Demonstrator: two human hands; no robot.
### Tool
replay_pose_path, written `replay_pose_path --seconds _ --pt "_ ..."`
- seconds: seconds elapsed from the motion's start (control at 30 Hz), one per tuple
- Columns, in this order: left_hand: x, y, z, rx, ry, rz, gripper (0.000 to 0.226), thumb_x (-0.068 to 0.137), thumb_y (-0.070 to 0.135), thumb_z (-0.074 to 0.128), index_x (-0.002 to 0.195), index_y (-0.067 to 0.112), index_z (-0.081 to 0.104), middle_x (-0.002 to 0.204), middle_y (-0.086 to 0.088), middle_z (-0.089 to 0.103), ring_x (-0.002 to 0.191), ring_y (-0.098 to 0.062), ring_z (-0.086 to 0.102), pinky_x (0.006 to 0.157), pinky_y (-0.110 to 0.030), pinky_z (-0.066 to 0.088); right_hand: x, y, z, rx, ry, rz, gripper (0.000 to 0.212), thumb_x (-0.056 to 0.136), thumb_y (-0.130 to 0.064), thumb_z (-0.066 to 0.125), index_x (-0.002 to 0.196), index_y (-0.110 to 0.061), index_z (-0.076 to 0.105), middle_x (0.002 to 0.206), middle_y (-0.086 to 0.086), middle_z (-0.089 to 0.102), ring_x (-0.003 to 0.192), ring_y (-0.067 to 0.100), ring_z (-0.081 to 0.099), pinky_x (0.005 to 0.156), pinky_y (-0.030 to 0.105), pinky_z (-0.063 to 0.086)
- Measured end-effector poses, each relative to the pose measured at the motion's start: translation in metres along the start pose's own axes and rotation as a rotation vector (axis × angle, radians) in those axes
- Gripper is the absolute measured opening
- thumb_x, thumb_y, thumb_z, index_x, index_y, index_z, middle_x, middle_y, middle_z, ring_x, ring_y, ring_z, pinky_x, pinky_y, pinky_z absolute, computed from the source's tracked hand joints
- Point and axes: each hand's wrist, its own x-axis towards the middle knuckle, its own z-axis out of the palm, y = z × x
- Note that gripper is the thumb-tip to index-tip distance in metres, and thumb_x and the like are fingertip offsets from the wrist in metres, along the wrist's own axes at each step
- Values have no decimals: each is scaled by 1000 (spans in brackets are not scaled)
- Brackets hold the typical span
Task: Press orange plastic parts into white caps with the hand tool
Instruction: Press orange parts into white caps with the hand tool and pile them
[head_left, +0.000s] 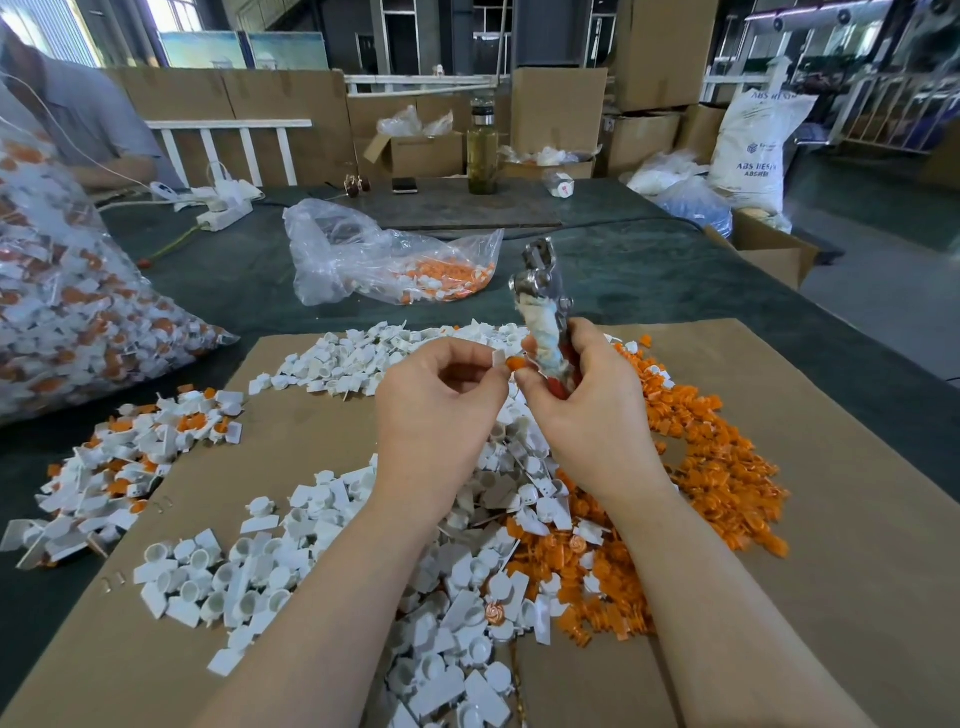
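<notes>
My left hand (441, 405) pinches a white cap (499, 359) between thumb and fingertips, held above the piles. My right hand (582, 400) grips the metal hand tool (543, 291) by its cloth-wrapped handle, jaws pointing up, and its fingertips hold an orange part (515, 364) right beside the cap. Below the hands a heap of loose white caps (322, 561) spreads over the cardboard sheet (831, 519). A heap of orange parts (722, 467) lies to the right.
Assembled white-and-orange pieces (130, 457) lie at the left. A large filled plastic bag (67, 312) stands far left, and a smaller open bag (384, 260) lies behind. Another person's arm (104, 171), a power strip (223, 208), a bottle (482, 150) and boxes stand at the back.
</notes>
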Motion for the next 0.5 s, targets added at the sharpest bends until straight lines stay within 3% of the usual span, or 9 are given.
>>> replay_pose_path --seconds 0.17,0.33,0.5 --pt "1 0 0 -45 12 -30 10 81 18 79 79 25 72 72 10 72 67 -6 68 65 -19 56 0 -1 0 37 -9 10 22 88 -16 66 106 -25 57 87 -18 64 80 2 64 66 20 54" --pt "2 -1 0 -53 6 -71 10 81 22 81 78 24 71 73 6 74 73 -17 72 71 -32 60 0 -1 -1 25 -32 29 19 88 -15 65 105 -22 59 88 -16 64 79 4 63 66 22 55" --pt "6 -2 -4 -236 6 -134 9 83 13 77 79 17 70 68 4 73 68 -12 72 63 -18 55 2 1 -3 121 -78 98 12 90 -15 65 100 -20 61 70 -22 61 59 -2 55 52 13 42"
